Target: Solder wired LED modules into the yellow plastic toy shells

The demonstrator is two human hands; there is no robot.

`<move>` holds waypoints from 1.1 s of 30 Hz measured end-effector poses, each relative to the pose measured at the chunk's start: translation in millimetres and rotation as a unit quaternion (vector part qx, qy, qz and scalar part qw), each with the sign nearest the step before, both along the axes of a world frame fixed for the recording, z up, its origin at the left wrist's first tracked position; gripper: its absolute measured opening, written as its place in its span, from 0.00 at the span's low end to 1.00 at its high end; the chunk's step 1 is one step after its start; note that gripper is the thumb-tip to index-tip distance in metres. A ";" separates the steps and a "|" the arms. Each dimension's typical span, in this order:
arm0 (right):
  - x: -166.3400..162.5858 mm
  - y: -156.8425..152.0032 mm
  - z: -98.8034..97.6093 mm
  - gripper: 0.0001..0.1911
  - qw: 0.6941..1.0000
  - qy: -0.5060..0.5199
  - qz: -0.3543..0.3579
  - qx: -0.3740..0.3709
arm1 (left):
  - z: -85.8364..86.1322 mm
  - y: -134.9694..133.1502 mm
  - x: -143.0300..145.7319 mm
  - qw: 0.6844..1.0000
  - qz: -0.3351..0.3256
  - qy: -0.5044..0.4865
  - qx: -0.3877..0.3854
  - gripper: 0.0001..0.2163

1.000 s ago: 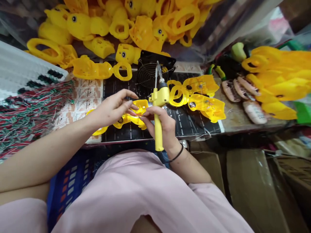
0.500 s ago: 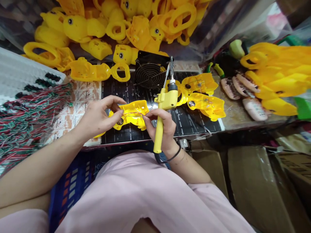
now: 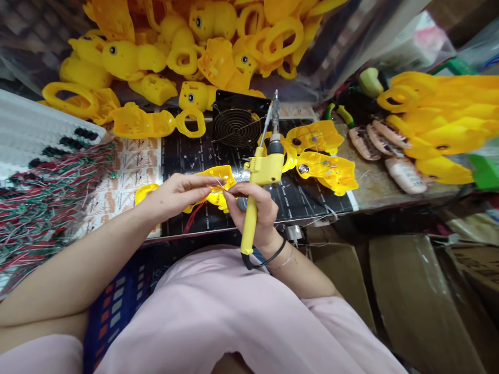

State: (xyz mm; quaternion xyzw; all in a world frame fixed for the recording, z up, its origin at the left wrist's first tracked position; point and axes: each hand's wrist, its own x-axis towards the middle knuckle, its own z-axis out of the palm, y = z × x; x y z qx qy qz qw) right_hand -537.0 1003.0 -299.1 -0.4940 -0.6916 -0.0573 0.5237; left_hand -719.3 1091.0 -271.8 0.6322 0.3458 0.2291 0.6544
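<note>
My left hand [image 3: 177, 195] is closed, thumb and fingers pinching thin wires above a yellow plastic duck shell half [image 3: 224, 172]. Red wires [image 3: 194, 217] hang below its fingers at the mat's front. My right hand [image 3: 263, 210] holds a yellow soldering gun [image 3: 267, 169] with its tip pointing up and away. The thumb and fingertip of that same hand meet at the wires, close to the left fingertips. Both hands partly cover the shell half, which lies open side up on the black mat [image 3: 177, 156].
A black fan [image 3: 237, 127] stands behind the hands. Wired shell halves [image 3: 327, 171] lie to the right, near pink toy pieces [image 3: 405, 174]. Yellow duck shells [image 3: 132, 57] are heaped at the back. Bundled wires with green boards [image 3: 58, 202] fill the left. Cardboard boxes [image 3: 409, 280] stand lower right.
My left hand has moved right, its fingers straighter and closer to the right fingertips. Red wires now dangle below it. The soldering gun stays in my right hand.
</note>
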 end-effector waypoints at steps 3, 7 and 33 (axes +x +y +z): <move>-1.0 0.7 -1.9 0.18 1.000 0.018 0.005 0.014 | 5.7 -4.8 5.5 0.994 0.032 -0.055 -0.086 0.16; -1.8 1.0 -3.4 0.20 0.999 0.019 0.007 0.029 | 6.7 -10.8 15.6 0.987 0.078 -0.086 -0.112 0.19; 3.7 -0.1 8.0 0.20 0.994 0.079 0.072 -0.029 | 1.7 -14.5 14.0 0.963 0.057 0.117 0.237 0.09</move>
